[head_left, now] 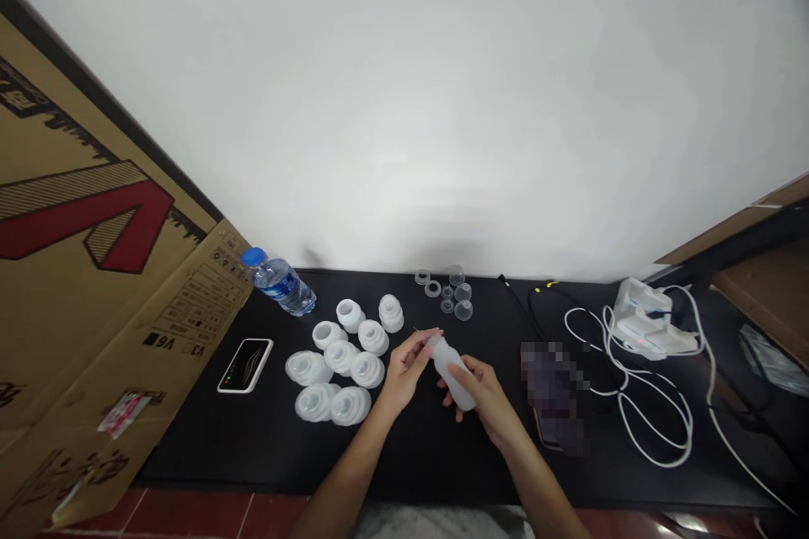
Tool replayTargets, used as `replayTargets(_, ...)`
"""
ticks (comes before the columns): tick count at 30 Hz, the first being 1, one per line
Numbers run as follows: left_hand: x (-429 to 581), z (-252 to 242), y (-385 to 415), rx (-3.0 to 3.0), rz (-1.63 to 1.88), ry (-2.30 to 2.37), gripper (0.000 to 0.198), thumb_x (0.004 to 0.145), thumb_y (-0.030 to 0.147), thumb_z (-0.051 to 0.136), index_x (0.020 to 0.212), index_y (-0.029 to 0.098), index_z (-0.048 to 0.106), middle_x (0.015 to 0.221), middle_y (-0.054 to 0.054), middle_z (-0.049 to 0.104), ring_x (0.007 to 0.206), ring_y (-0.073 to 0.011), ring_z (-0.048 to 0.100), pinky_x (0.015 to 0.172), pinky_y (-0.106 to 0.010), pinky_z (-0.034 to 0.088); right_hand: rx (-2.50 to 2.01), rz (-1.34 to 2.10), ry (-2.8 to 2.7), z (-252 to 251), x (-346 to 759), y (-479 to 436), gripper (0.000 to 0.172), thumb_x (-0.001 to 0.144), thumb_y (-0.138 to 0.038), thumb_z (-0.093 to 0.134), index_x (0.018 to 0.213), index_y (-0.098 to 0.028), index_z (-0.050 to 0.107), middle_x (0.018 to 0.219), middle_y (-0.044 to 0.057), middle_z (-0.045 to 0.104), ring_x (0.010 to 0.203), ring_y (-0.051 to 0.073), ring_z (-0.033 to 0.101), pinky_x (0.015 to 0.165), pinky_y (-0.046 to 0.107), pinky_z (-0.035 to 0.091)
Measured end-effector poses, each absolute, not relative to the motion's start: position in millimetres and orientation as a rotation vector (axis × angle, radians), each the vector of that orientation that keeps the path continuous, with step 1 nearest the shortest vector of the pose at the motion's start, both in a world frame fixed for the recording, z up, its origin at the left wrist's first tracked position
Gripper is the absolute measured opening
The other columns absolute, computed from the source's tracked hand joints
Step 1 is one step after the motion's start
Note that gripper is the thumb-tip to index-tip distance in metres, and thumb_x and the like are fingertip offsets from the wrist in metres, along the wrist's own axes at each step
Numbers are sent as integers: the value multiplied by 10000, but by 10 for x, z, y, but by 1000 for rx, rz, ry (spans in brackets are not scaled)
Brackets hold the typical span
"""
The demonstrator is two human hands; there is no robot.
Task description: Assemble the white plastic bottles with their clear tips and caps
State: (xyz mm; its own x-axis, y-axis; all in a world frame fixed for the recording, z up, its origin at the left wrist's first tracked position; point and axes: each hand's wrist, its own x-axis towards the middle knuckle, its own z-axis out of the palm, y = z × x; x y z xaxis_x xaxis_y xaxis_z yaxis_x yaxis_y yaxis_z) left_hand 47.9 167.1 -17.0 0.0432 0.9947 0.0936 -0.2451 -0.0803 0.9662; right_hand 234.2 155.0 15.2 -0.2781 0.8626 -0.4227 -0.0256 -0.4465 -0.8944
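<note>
A translucent white bottle (453, 372) is held tilted above the black table, its narrow end toward the upper left. My right hand (481, 394) is wrapped round its body. The fingers of my left hand (408, 364) pinch its top end. Just left of my hands stand several white bottles (372, 338) in a loose cluster, two of them with open-looking rims. Behind my hands lie white rings (432, 289) and several clear caps (463, 310), close to the wall.
At the left are a water bottle (283, 285), a white device (246, 365) and a large cardboard box (183, 312). A blurred-out phone-like object (551, 396), cables and a white charger (650, 320) lie on the black table (227, 446) at right.
</note>
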Motion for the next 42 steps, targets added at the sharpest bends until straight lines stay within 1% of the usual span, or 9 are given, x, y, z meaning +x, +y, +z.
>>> replayTargets(3,464,-125,1672,1136,1315,918,386,1052,481,664,1315,224,779,1366,-128,749,1233,-289,686,1054,-382,524,-1152,2266,-650,186,2346,1559,697,992,-772,544,981,-106,749,715,62,698,481,123,613,339,172,390)
replayTargets(7,439,-155,1678,1113,1328,916,382,1054,508,648,1263,222,792,1278,-126,766,1154,-281,701,978,-366,539,-1146,2289,-689,150,2324,1537,707,999,-774,533,1026,-102,753,701,46,686,460,112,586,327,167,326)
replayTargets(11,445,-233,1696,1130,1358,1002,361,1013,514,712,1197,221,814,1126,-100,743,1051,-258,698,907,-344,536,-1337,1791,-1267,113,2299,1523,594,923,-754,665,962,-163,709,735,33,707,555,172,638,419,226,424)
replayTargets(16,479,-244,1727,1080,1366,1067,376,993,543,727,1154,217,820,1032,-72,709,929,-214,662,822,-308,517,-1478,841,-1743,106,2287,1467,373,930,-549,755,1082,-210,720,1003,72,745,904,266,725,785,348,564)
replayTargets(26,483,-199,1719,1165,1391,1055,352,978,512,759,1165,222,835,990,-62,654,863,-195,608,748,-291,505,-1488,370,-1954,62,2270,1397,279,1044,-485,639,1149,-230,680,1017,109,714,903,309,729,719,381,579)
replayTargets(31,449,-199,1700,1257,1369,1064,335,1020,480,710,1214,233,825,1006,-72,665,865,-196,606,758,-302,516,-1460,667,-1777,81,2295,1428,346,974,-536,730,1106,-216,717,1012,101,736,901,293,721,761,382,584)
replayTargets(35,450,-181,1675,1203,1340,944,371,1029,467,705,1303,228,778,1212,-126,734,1076,-254,671,934,-374,548,-1366,1480,-1344,88,2337,1482,514,930,-679,731,982,-168,750,753,49,706,595,191,655,490,263,486)
replayTargets(39,493,-159,1653,938,1360,726,695,979,454,789,1590,310,490,1473,-159,671,1228,-274,693,1073,-446,527,-1124,2252,-603,93,2351,1501,672,1010,-748,554,978,-109,762,650,43,681,414,96,545,343,157,333)
replayTargets(42,512,-136,1642,787,1345,676,895,948,461,830,1670,359,309,1521,-172,646,1240,-273,709,1091,-458,525,-1007,2383,-352,101,2291,1480,697,1060,-736,452,1045,-106,748,682,70,719,378,85,537,313,138,346)
